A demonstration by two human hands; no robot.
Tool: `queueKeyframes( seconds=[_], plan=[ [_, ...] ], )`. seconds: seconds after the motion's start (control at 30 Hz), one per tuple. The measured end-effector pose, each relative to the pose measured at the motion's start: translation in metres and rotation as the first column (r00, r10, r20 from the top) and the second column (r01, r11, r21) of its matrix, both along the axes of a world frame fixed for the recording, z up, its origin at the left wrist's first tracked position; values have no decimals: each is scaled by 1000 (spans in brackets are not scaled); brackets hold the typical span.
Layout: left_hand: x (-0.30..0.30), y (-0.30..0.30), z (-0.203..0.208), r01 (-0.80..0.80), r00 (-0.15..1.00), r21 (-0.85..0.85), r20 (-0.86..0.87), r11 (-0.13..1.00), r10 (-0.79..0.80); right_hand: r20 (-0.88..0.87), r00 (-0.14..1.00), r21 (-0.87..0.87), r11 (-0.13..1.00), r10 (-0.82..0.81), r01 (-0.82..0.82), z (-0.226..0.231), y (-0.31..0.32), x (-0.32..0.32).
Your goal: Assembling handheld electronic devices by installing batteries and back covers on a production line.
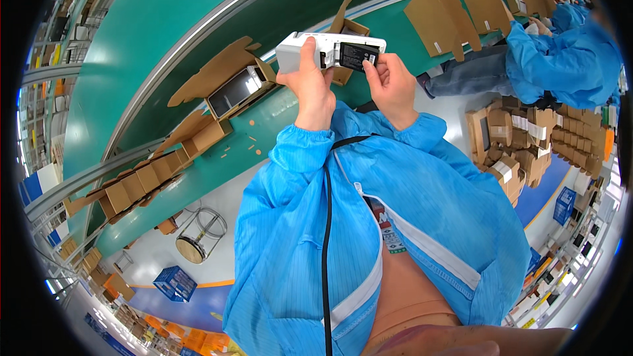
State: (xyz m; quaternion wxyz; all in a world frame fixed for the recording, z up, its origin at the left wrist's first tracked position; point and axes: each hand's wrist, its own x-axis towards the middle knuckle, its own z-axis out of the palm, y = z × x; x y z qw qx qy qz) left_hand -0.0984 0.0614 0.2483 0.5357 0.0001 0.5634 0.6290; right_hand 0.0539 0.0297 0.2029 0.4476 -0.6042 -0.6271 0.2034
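Observation:
My left hand [311, 92] is closed around a white handheld device [290, 56], which looks like a card payment terminal, with the thumb laid across its upturned back. A black battery [355, 57] sits at an open bay in that back, one end raised toward me. Its near corner is pinched between the thumb and fingers of my right hand [397, 90]. Whether the battery is fully out of the bay, I cannot tell. Just left of my left hand, an open cardboard box [265, 71] holds another white device with a dark screen [234, 92]. Behind the held device stands another open box [356, 28].
A green workbench [264, 122] runs along in front of me, with a row of open cartons [142, 181] at left. Upright cardboard flaps [438, 16] stand farther right, near a co-worker in blue [560, 56]. Stacked cartons [521, 132] and a stool [191, 249] are on the floor.

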Motion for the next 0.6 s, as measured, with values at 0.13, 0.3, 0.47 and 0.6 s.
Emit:
queueKeyframes(
  seconds=[0.13,0.3,0.47,0.6],
  plan=[
    [1,0,1,4,1000,-40,14,999,-3,6,1000,28,999,-17,17,0,0,1],
    [0,1,-6,3,1000,-44,16,999,-2,23,997,-19,997,-78,78,2,-5,2],
    [3,1,-7,34,999,-45,37,998,-32,183,980,27,997,-74,70,8,1,2],
    [3,-2,-8,70,997,-63,36,996,-68,301,951,63,997,-66,50,3,5,13]
  ],
)
